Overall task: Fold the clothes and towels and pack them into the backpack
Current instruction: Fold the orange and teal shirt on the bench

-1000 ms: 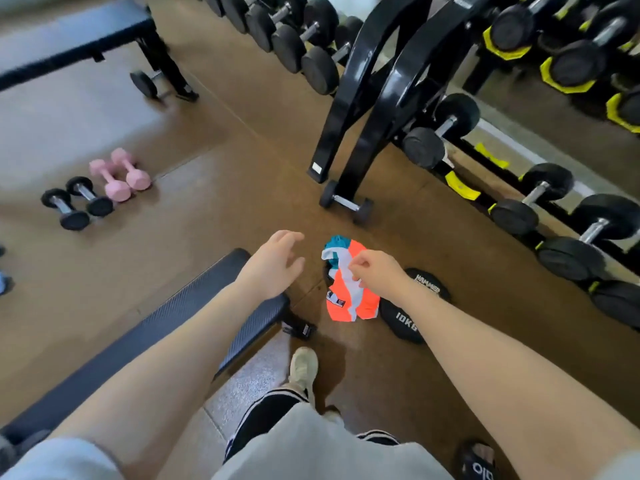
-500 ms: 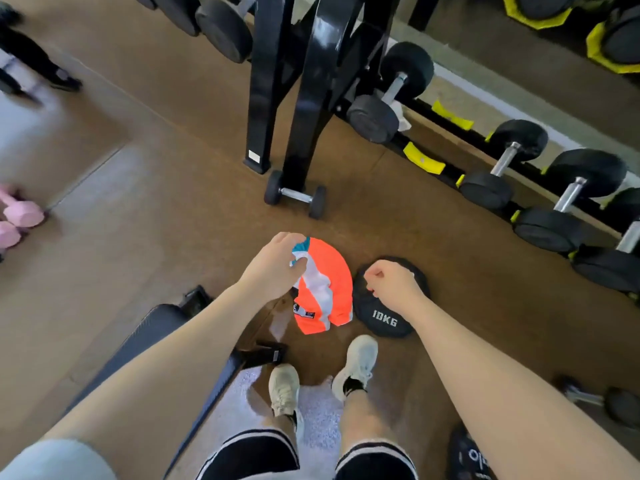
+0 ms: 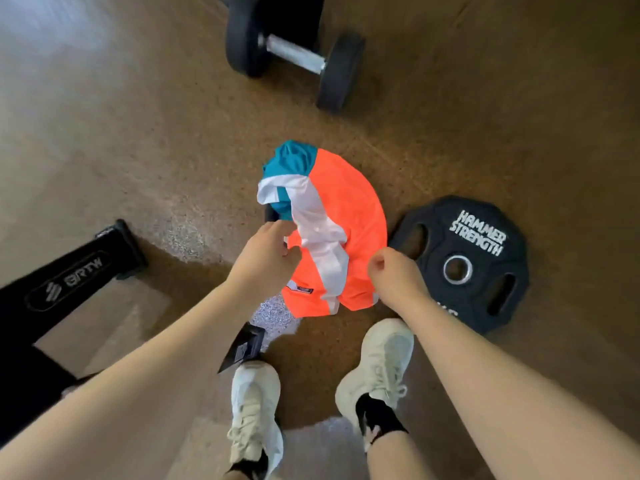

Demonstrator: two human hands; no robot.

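An orange, white and teal garment [image 3: 341, 216] lies crumpled on the brown gym floor just in front of my feet. My left hand [image 3: 265, 258] grips its left edge with curled fingers. My right hand [image 3: 391, 271] pinches its lower right edge next to the weight plate. No backpack is in view.
A black Hammer Strength weight plate [image 3: 464, 265] lies flat to the right of the garment. A black dumbbell [image 3: 294, 57] rests on the floor beyond it. The foot of a black bench [image 3: 69, 278] reaches in from the left. My white shoes [image 3: 256, 410] stand below the garment.
I have bent down closer to the floor. My right hand moved from above the weight plate onto the garment's right edge, and both hands now hold the garment.
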